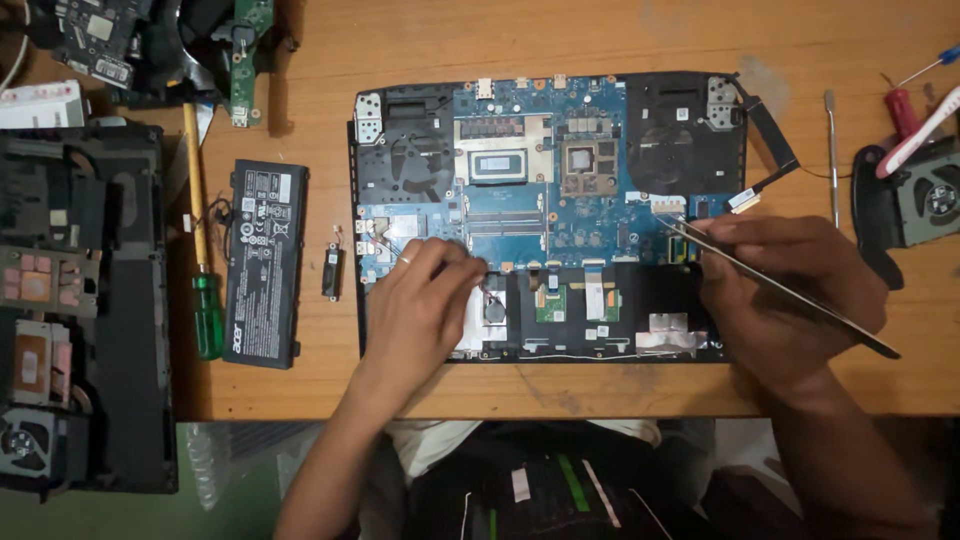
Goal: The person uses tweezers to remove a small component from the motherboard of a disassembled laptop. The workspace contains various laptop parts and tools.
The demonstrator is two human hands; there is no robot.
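Observation:
An opened laptop base (545,215) with a blue motherboard (520,170) lies on the wooden table. My left hand (420,310) rests on its lower left part, fingers pinched together near a round coin cell (493,309) on thin wires. I cannot tell whether the fingers grip the wires. A ring shows on one finger. My right hand (780,290) holds long metal tweezers (775,285), whose tips point at the board's right edge near a white connector (668,205).
A black battery pack (262,262) and a green-handled screwdriver (203,255) lie left of the laptop, with a small speaker part (332,270) between. A black bottom cover (85,310) with heat pipes sits far left. A fan (915,205), a spudger (831,155) and a red screwdriver (905,105) lie at right.

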